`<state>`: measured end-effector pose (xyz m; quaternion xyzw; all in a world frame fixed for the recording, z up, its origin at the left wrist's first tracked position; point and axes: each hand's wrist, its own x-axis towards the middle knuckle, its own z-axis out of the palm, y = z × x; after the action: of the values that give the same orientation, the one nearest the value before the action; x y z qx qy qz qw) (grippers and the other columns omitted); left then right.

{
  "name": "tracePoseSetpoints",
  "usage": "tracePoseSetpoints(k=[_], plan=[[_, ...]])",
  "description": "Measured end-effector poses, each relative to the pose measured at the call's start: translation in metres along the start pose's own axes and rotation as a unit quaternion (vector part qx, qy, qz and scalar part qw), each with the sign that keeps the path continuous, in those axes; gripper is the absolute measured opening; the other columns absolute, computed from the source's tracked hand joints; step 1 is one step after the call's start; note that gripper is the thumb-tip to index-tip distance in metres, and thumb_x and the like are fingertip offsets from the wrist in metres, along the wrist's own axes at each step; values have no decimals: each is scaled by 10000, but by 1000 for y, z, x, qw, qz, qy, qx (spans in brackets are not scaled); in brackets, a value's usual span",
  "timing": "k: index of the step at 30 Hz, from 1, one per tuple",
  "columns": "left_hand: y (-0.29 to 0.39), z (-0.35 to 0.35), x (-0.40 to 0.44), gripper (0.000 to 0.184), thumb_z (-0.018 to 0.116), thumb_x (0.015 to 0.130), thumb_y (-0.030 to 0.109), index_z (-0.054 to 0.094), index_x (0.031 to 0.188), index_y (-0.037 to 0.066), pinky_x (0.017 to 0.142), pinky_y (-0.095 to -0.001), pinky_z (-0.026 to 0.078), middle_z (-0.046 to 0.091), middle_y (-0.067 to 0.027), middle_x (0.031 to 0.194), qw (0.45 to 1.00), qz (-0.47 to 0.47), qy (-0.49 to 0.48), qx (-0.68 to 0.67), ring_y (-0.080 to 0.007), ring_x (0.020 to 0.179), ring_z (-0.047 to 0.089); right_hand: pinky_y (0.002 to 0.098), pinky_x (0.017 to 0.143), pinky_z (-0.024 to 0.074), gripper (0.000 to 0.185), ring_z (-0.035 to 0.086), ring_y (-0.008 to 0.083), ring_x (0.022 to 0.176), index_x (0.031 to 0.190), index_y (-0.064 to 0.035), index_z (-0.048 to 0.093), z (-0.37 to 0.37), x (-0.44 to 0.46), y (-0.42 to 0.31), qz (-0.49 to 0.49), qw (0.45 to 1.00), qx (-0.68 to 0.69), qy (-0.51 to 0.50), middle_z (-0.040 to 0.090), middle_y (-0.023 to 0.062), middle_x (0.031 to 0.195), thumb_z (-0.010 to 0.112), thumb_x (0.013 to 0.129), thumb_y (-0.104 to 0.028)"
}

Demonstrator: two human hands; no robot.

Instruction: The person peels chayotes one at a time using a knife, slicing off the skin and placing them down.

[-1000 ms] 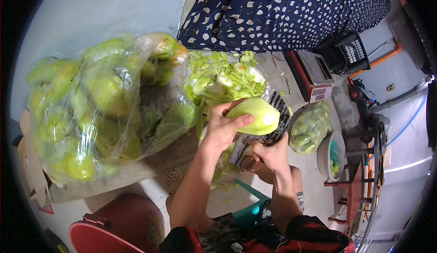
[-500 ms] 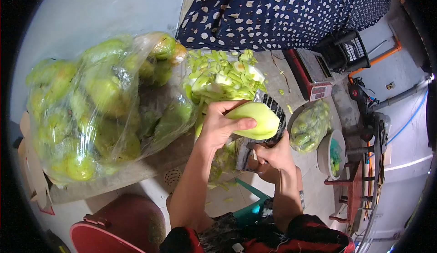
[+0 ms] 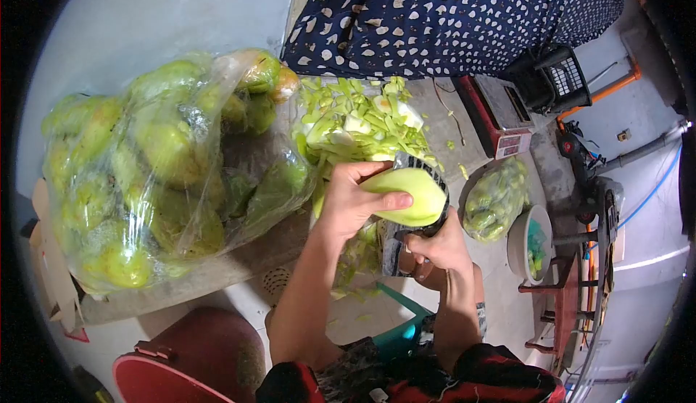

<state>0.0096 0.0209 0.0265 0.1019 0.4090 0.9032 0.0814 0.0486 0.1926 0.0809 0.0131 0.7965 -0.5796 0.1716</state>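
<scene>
My left hand point(image 3: 354, 203) is wrapped round a peeled, pale green fruit point(image 3: 419, 194), probably a green papaya, with the thumb lying along its top. Just below the fruit's right end, my right hand point(image 3: 444, 249) is closed with the thumb bent in. What it grips is mostly hidden. A black strip with white marks point(image 3: 407, 159) shows behind the fruit, and a greyish piece point(image 3: 392, 251) lies beside my right fingers. Beyond my left hand, green peelings point(image 3: 355, 131) are heaped on the concrete ledge, with white chunks among them.
A large clear bag of green fruits point(image 3: 163, 163) fills the ledge's left side. To the right are a red weighing scale point(image 3: 500, 116), a black crate point(image 3: 554, 84), a smaller bag of green produce point(image 3: 496, 200) and a white basin point(image 3: 516, 247). A red bucket point(image 3: 185, 359) stands lower left.
The peeled fruit and my left hand have shifted very slightly down. My right hand stays close beside the fruit, and the black strip behind it has moved a little left.
</scene>
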Motion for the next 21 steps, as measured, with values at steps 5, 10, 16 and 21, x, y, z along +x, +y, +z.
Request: tracePoseSetpoints(k=[5, 10, 16, 21], plan=[[-13, 4, 2, 451, 840, 708, 102, 649, 1071, -84, 776, -276, 529, 685, -111, 979, 995, 13, 40, -85, -144, 855, 646, 242, 398, 428, 356, 533, 95, 449, 1020, 76, 586, -6, 3, -5, 21, 999, -17, -26, 606, 53, 660, 625, 666, 55], [-23, 14, 5, 449, 839, 720, 121, 651, 1077, -76, 795, -283, 520, 682, -99, 974, 993, 27, 68, -96, -142, 861, 639, 238, 391, 426, 409, 532, 96, 444, 1065, 82, 559, 2, 8, 12, -21, 999, 40, 12, 597, 53, 657, 614, 660, 71], [-16, 5, 1, 519, 835, 735, 151, 610, 1154, -58, 848, -295, 510, 667, -102, 1053, 999, -43, 7, -12, -148, 941, 630, 248, 402, 413, 344, 518, 83, 448, 1029, 73, 577, -12, 5, 0, 5, 1000, -5, -27, 598, 37, 652, 615, 688, 76], [-16, -2, -2, 681, 767, 819, 231, 432, 1356, -18, 998, -338, 448, 567, -121, 1259, 971, -71, -133, -184, -198, 1165, 558, 248, 402, 411, 445, 518, 87, 453, 1123, 78, 538, -25, 3, 4, 20, 995, 45, -84, 600, 53, 669, 620, 686, 75]])
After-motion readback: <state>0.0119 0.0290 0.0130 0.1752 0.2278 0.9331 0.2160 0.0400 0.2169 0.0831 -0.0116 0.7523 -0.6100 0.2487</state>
